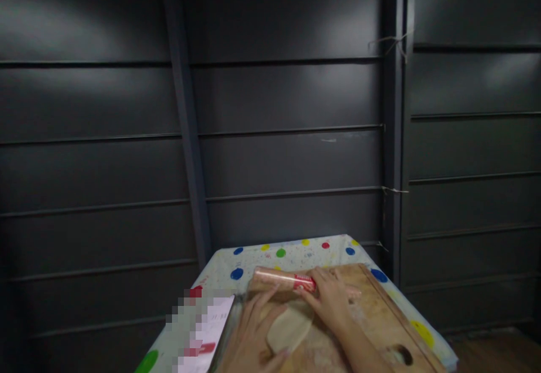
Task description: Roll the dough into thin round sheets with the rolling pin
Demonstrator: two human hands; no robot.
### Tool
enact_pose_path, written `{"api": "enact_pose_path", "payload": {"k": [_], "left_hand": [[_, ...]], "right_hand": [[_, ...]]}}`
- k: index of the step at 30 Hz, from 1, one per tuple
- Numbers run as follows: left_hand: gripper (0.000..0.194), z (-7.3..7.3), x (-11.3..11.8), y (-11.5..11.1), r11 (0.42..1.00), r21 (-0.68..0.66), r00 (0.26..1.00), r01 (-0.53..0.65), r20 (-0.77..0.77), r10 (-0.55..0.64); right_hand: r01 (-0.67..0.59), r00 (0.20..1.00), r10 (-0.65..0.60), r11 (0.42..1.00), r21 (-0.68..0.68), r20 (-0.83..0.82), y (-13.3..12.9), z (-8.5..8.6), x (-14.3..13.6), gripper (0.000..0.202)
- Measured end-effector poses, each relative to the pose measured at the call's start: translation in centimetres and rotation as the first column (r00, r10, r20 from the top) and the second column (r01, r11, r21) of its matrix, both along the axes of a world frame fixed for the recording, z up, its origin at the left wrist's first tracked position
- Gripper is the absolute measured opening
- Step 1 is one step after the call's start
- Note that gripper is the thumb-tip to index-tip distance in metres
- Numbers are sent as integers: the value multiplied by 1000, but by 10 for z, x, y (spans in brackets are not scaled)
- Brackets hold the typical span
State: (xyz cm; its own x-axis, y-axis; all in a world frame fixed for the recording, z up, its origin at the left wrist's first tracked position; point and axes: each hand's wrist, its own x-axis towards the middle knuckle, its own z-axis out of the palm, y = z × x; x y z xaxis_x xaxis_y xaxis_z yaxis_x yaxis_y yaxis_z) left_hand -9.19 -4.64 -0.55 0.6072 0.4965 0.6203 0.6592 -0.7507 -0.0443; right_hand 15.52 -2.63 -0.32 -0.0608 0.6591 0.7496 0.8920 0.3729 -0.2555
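A flattened, roughly round sheet of dough [292, 327] lies on a wooden cutting board [376, 311]. My left hand [253, 325] rests at its left edge, fingers spread, with fingertips and thumb touching the dough. Just beyond the dough, a rolling pin [274, 277] with a red label and shiny wrap lies across the board. My right hand [332, 294] is closed over its right part, hiding some of it. Pale flour-like dust shows on the board near my right wrist.
The board has an oval handle hole [401, 354] near its front right. Beneath is a white tablecloth [291, 263] with coloured dots. A flat, pale-faced item [220, 316], partly pixelated, lies left of the board. A dark panelled wall [287, 97] stands behind the table.
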Motion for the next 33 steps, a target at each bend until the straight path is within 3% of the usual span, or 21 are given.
{"api": "enact_pose_path", "payload": {"k": [3,8,17,23,28,31,33], "left_hand": [[77,0,-5,8,967,-212,977,143,-124,-172],[77,9,4,21,897,-428,957,109,-198,-211],[50,20,15,19,901,-418,909,113,-323,-264],[45,13,17,23,906,-398,909,146,-308,-282],[46,14,9,29,886,-440,916,143,-281,-287],[69,19,3,30,865,-470,918,172,-242,-315],[69,20,1,30,870,-470,922,149,-251,-294]], "right_hand": [[31,999,-30,999,22,-42,3,-2,5,34],[24,999,-23,999,25,-41,5,-3,5,35],[20,997,-20,1000,-7,-70,5,-4,5,36],[34,997,-34,999,9,-69,5,-4,5,34],[34,997,-33,999,10,-72,5,-2,4,37],[38,997,-37,999,15,-69,4,-1,4,37],[31,997,-31,999,11,-68,3,-1,4,37]]}}
